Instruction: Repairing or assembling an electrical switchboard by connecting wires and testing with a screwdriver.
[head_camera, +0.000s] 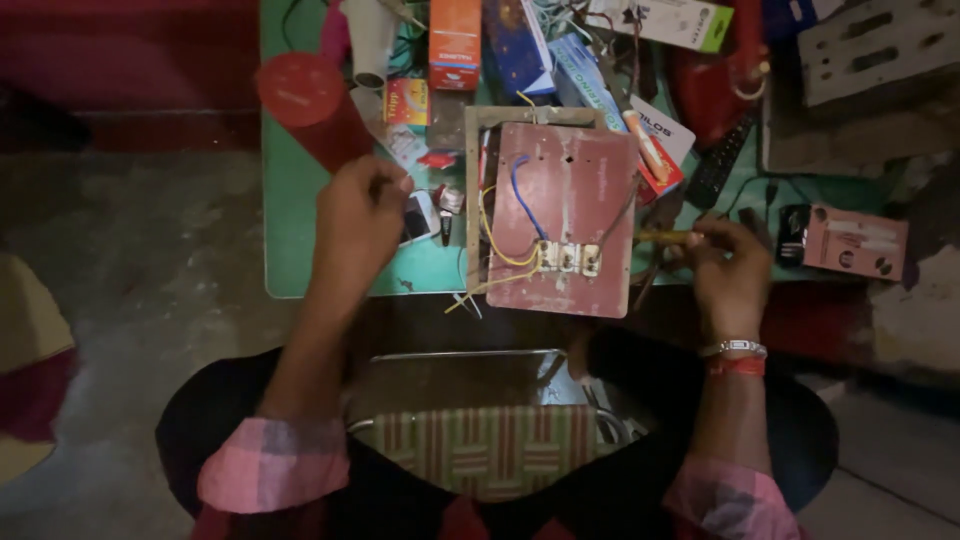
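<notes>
pink plaid sleeves rolled up, silver bracelet (733, 347) + red thread on rt wrist, dark trousers

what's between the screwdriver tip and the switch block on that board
Nothing visible. The right hand holds the screwdriver at the board's right edge; only bare reddish panel lies between its tip and the switch block. The left hand is off to the other side.

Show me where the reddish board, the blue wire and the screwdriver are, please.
reddish board (585, 190): head view, on its bare middle face.
blue wire (524, 198): head view, on the middle of its curve.
screwdriver (662, 237): head view, on the yellowish handle by the right hand (730, 270).
</notes>
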